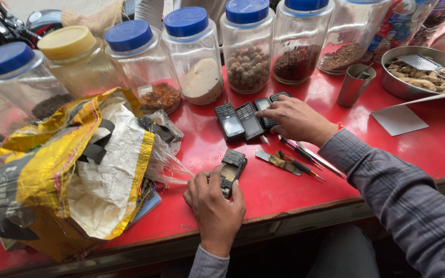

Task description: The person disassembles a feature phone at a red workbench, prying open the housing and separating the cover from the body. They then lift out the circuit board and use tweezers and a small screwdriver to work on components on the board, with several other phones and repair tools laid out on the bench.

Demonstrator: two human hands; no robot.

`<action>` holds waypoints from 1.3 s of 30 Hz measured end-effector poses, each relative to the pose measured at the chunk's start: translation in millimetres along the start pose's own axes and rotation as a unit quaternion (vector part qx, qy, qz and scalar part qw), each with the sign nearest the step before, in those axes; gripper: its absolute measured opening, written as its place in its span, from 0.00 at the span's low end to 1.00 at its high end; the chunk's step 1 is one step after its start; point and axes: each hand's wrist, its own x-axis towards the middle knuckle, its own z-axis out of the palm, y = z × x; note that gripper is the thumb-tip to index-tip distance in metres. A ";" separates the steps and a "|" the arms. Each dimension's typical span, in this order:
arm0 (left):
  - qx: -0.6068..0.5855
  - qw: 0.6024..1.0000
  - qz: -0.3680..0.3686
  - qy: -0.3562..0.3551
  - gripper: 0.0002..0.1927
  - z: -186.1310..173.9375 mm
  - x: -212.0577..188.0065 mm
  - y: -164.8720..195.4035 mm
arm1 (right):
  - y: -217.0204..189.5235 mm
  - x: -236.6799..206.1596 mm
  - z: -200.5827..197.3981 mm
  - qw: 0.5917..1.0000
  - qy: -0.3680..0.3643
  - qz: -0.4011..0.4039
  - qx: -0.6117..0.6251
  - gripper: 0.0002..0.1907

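My left hand (213, 206) grips an opened black mobile phone (231, 170), back cover off, lying on the red table (294, 195) near its front edge. My right hand (297, 119) rests farther back on a row of several black keypad phones (248, 119), its fingers covering the rightmost ones. Small hand tools (294, 160), a blade and thin screwdrivers, lie between the two hands.
A yellow and white woven sack (78, 170) with clear plastic fills the left side. Plastic jars with blue lids (194, 54) holding spices and nuts line the back. A metal cup (354, 85), a steel bowl of roots (423, 74) and a flat metal scraper (400, 118) stand at right.
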 end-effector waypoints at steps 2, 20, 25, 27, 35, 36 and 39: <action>-0.009 1.000 -0.013 -0.014 0.26 -0.8 2.0 -0.4 | 1.6 0.1 -0.4 1.000 -0.002 -0.021 -0.016 0.34; -0.015 1.000 0.004 0.006 0.20 -4.9 0.6 1.2 | -4.7 -25.7 7.9 0.951 0.268 0.146 0.052 0.13; -0.020 1.000 0.002 -0.002 0.22 -4.3 1.1 3.8 | -13.6 -45.2 0.8 0.830 0.303 0.347 0.315 0.13; -0.025 0.999 0.022 0.008 0.23 -4.2 1.3 4.7 | -19.8 -59.5 -3.5 0.765 0.321 0.317 0.460 0.13; -0.184 0.968 0.169 -0.014 0.32 -9.0 -10.6 24.3 | -86.2 -123.3 -12.3 0.664 0.253 0.298 0.638 0.13; -0.221 0.959 0.174 -0.028 0.34 -7.4 -13.2 29.1 | -96.8 -126.9 -11.5 0.672 0.245 0.307 0.628 0.14; -0.227 0.959 0.158 -0.069 0.35 0.6 -15.6 38.6 | -119.4 -130.9 -11.0 0.660 0.235 0.306 0.645 0.15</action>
